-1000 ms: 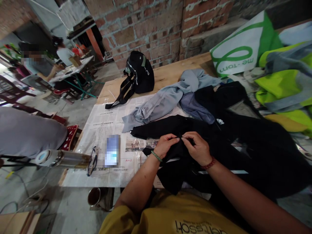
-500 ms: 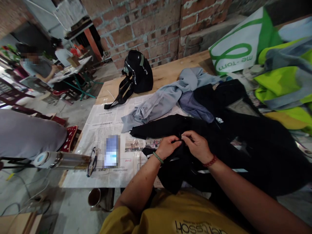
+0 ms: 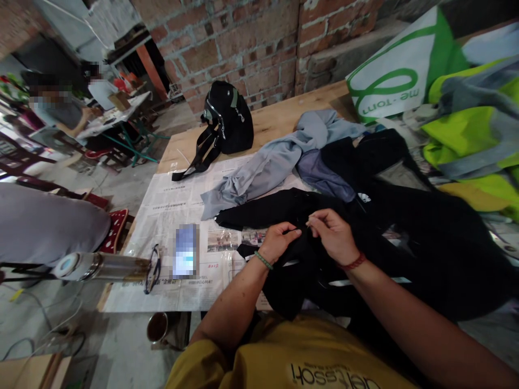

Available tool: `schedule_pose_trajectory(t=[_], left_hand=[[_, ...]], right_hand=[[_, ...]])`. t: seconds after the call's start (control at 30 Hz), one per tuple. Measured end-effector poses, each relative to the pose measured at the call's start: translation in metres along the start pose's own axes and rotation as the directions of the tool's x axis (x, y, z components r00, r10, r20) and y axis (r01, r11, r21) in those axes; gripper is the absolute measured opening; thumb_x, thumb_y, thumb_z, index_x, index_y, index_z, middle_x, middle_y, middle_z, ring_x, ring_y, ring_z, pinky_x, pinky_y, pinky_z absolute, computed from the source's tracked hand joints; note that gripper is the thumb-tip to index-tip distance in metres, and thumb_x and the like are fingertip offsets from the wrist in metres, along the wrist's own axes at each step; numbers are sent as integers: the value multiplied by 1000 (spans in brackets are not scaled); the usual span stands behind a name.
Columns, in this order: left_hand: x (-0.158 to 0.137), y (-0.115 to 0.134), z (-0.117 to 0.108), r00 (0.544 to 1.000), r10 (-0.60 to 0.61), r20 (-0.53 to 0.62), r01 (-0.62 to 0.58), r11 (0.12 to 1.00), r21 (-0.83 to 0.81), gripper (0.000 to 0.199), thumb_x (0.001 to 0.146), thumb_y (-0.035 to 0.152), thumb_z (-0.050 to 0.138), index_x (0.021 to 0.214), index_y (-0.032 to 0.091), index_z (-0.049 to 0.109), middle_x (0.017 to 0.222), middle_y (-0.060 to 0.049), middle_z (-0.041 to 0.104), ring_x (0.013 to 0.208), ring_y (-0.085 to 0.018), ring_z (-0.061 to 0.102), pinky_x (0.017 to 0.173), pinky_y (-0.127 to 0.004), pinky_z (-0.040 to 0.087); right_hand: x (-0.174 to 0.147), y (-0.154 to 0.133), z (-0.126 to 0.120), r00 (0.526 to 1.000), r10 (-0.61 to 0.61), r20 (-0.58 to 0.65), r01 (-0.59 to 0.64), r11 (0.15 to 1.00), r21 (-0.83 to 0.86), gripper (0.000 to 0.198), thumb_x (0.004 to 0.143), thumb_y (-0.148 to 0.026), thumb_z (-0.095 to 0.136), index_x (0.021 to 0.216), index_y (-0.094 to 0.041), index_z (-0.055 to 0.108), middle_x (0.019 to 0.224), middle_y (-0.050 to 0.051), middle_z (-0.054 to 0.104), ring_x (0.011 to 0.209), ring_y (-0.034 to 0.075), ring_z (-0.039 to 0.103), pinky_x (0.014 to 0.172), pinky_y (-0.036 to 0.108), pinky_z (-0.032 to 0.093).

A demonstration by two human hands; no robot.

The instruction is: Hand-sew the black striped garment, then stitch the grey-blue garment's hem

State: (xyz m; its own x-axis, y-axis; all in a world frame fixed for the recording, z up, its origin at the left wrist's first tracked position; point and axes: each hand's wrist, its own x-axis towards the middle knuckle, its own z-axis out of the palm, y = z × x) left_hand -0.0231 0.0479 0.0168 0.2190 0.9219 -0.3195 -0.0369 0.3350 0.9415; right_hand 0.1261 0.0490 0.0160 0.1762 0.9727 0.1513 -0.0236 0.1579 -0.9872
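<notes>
The black cloth (image 3: 397, 221), soft, matt and crumpled, spreads across the near right of the table (image 3: 279, 113), right in front of the person and under both hands. The left hand (image 3: 280, 241) is closed at thumb and forefinger on a fold of it. The right hand (image 3: 330, 237), just beside and a little apart, has thumb and forefinger pinched together and the other fingers curled in; whatever lies between the tips is too small to tell.

Creased grey cloth (image 3: 263, 167), thin and smooth, lies twisted beyond the black. Bright yellow-green cloth (image 3: 462, 135) heaps at the right, near a stiff, angular white-and-green tote (image 3: 393, 81). Flat, printed newspaper (image 3: 152, 216) covers part of the bare-grained wood. The wall (image 3: 239, 48) behind is rough brick with pale mortar.

Counted: one rounded black backpack (image 3: 237, 121) with a strap trailing onto the paper, one rectangular phone (image 3: 185, 251), one pair of glasses (image 3: 153, 270), one shiny cylindrical flask (image 3: 121, 267) beside them, one round cup (image 3: 157, 327) below the table's edge. Two bracelets: green beads (image 3: 264, 260) on the left wrist, red braid (image 3: 352, 263) on the right. Two people sit at another table, far left.
</notes>
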Motion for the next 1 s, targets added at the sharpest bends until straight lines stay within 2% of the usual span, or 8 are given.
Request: schedule_pose_trajectory(t=[0.07,0.13,0.27,0.37,0.5,0.63,0.83,1.0], left_hand=[[0,-1,0,1000,-8,2,8,1000,-2,26,58,37,70,64,13,59,53,6,49,49,-5,37,49,-20,26],[0,-1,0,1000,-14,0,14,999,-28,27,57,37,71,65,13,60,54,5,51,49,-5,39,50,-20,28],[0,5,-4,999,-41,6,41,994,-99,30,54,37,75,69,14,63,59,4,57,54,-7,46,54,-20,33],[-2,11,-11,993,-95,67,104,983,-149,32,52,30,77,78,14,65,65,3,61,57,-8,51,59,-22,38],[-4,19,-24,990,-90,105,107,979,-174,35,50,17,74,84,15,65,71,2,62,61,-9,54,62,-23,42],[-3,21,-33,999,-3,48,11,985,-171,33,52,11,69,85,15,65,76,2,61,65,-8,54,64,-21,42],[-4,21,-40,997,78,3,-77,986,-150,35,54,11,68,89,15,65,77,1,60,66,-7,53,63,-19,42],[-8,27,-42,998,61,5,-59,982,-180,36,54,14,69,89,15,62,67,3,60,58,-8,53,58,-20,41]], right_hand=[[11,-1,-8,993,57,-102,-31,971,238,16,72,-31,64,73,-21,52,60,-4,56,41,5,42,44,21,38],[19,-3,-14,988,86,-127,-37,936,350,20,70,-30,67,73,-21,51,62,-5,57,42,5,43,44,21,40],[21,-7,-18,986,166,20,-161,915,369,24,72,-38,67,81,-22,50,64,-4,60,43,8,52,40,21,41],[19,-10,-19,974,200,107,-227,874,431,27,74,-42,64,89,-26,47,66,-5,62,45,11,56,40,23,44],[21,-15,-28,974,188,123,-225,841,493,22,75,-31,64,93,-27,53,66,-7,59,54,9,59,52,22,50],[28,-25,-49,988,148,-55,-104,874,474,9,78,-25,57,86,-29,57,74,-3,60,69,12,61,62,26,50],[32,-59,-79,957,87,-276,40,905,423,3,78,-28,56,79,-29,58,77,1,60,74,16,59,63,31,47],[27,-79,-91,943,51,-329,52,954,296,5,79,-36,54,78,-35,58,82,3,61,80,20,58,65,35,42]])
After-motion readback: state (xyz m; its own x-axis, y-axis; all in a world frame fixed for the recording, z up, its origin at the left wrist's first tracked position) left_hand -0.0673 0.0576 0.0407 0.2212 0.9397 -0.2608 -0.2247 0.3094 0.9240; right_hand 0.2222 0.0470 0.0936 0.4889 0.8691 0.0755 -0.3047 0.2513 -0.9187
